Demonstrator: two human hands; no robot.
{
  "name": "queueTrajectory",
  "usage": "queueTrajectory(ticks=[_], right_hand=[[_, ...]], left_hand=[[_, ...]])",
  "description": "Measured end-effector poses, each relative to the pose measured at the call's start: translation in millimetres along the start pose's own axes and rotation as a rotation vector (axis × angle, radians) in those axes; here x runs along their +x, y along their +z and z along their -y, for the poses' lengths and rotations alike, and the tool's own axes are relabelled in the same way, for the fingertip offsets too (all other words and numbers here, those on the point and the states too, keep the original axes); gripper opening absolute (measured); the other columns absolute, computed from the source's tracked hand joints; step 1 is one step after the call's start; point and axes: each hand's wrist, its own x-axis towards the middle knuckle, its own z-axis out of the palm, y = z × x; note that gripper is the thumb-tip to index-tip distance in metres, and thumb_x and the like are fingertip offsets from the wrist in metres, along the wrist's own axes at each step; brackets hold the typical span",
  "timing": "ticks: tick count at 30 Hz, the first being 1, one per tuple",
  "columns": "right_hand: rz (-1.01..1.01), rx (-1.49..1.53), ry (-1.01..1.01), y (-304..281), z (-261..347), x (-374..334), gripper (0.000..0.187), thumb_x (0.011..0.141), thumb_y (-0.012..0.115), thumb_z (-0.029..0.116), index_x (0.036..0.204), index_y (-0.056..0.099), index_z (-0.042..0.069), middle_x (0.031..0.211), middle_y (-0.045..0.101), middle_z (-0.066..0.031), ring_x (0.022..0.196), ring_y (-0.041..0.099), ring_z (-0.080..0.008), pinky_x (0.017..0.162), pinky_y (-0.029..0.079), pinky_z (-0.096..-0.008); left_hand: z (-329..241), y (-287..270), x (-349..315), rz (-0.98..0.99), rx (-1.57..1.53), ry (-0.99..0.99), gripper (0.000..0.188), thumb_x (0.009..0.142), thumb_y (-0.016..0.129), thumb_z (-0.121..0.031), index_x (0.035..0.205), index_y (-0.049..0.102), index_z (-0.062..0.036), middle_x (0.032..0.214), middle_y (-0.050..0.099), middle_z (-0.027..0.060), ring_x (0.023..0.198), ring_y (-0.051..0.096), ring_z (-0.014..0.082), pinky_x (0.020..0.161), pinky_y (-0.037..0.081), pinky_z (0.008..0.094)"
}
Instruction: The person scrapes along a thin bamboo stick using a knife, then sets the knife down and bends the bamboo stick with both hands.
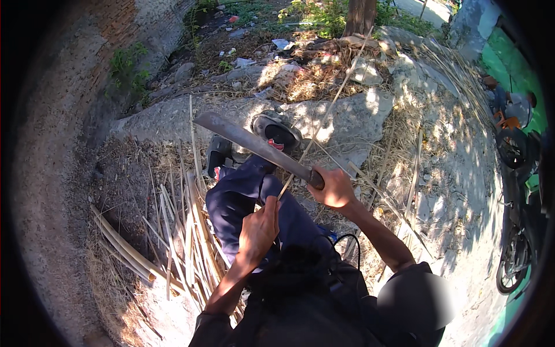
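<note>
My right hand is closed round the handle of a machete. Its long, dull grey blade points up and to the left, above my shoes and shins. My left hand pinches the near end of a long, thin bamboo strip. From those fingers the strip slants up and to the right toward the tree, crossing the blade close to its handle end. Whether blade and strip touch there, I cannot tell. My legs in dark blue trousers are bent below both hands.
Split bamboo pieces lie heaped left of my legs, with thicker curved bamboo lengths beside them. A rough wall rises on the left. Ahead are a stone ledge and a tree trunk. A motorcycle stands far right.
</note>
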Motion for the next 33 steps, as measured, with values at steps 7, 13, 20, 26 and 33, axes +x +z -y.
queueTrajectory(ticks=[7, 13, 20, 26, 33], right_hand=[[0.036, 0.056, 0.14, -14, -22, 14, 0.026, 0.082, 0.08, 0.023, 0.095, 0.068, 0.004, 0.074, 0.069, -0.0196, 0.071, 0.071, -0.0426, 0.064, 0.054, -0.0519], [0.151, -0.03, 0.103, -1, -2, -3, 0.032, 0.083, 0.081, 0.029, 0.107, 0.071, 0.01, 0.08, 0.074, -0.0157, 0.079, 0.074, -0.0417, 0.071, 0.059, -0.0519], [0.037, -0.083, 0.116, -4, -58, 24, 0.027, 0.084, 0.078, 0.032, 0.1, 0.071, 0.01, 0.082, 0.074, -0.0152, 0.081, 0.073, -0.0418, 0.072, 0.059, -0.0517], [0.162, -0.124, 0.158, 24, -64, -5, 0.028, 0.086, 0.076, 0.034, 0.103, 0.07, 0.012, 0.081, 0.074, -0.0161, 0.08, 0.074, -0.0402, 0.072, 0.06, -0.0529], [0.195, -0.135, 0.127, 19, -61, 1, 0.032, 0.086, 0.077, 0.033, 0.11, 0.073, 0.012, 0.08, 0.075, -0.016, 0.079, 0.075, -0.0411, 0.073, 0.061, -0.0523]], left_hand=[[0, -8, -11, 0.019, 0.027, -0.01, 0.013, 0.111, 0.056, -0.019, 0.106, 0.054, -0.0064, 0.069, 0.067, 0.016, 0.059, 0.069, 0.0392, 0.051, 0.054, 0.0505], [5, -2, -10, 0.066, 0.033, -0.05, 0.014, 0.111, 0.056, -0.019, 0.106, 0.055, -0.0053, 0.072, 0.067, 0.0165, 0.06, 0.069, 0.039, 0.051, 0.054, 0.0506], [19, -9, -22, 0.129, 0.011, -0.104, 0.009, 0.11, 0.053, -0.017, 0.11, 0.054, -0.0084, 0.079, 0.071, 0.0197, 0.069, 0.07, 0.0461, 0.057, 0.055, 0.0559], [37, -8, -40, 0.309, 0.067, -0.167, 0.015, 0.105, 0.053, -0.01, 0.12, 0.055, -0.0065, 0.093, 0.074, 0.0226, 0.081, 0.073, 0.0472, 0.066, 0.058, 0.0562], [36, -15, -54, 0.216, 0.067, -0.114, 0.017, 0.106, 0.058, -0.015, 0.119, 0.061, -0.0043, 0.094, 0.075, 0.0201, 0.074, 0.073, 0.0443, 0.063, 0.059, 0.0539]])
